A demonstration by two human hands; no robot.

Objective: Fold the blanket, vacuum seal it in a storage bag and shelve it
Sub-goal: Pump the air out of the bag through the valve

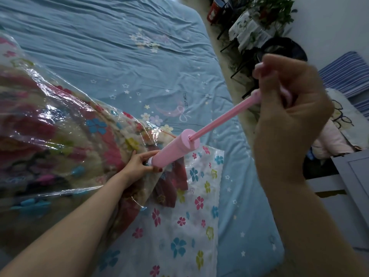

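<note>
A clear storage bag (195, 212) printed with coloured flowers lies on the bed, and a folded floral blanket (60, 136) bulges inside it on the left. A pink hand pump (175, 148) stands tilted with its base on the bag. My left hand (139, 162) grips the bottom end of the pump barrel where it meets the bag. The pump's pink rod (225, 118) is drawn far out of the barrel. My right hand (287, 108), close to the camera, grips the handle at the rod's top end.
The bed has a blue sheet (119, 62) with stars. To the right run a strip of floor, a small table with a plant (259, 21), a dark round object, a striped cushion (347, 72) and a grey cabinet corner (353, 176).
</note>
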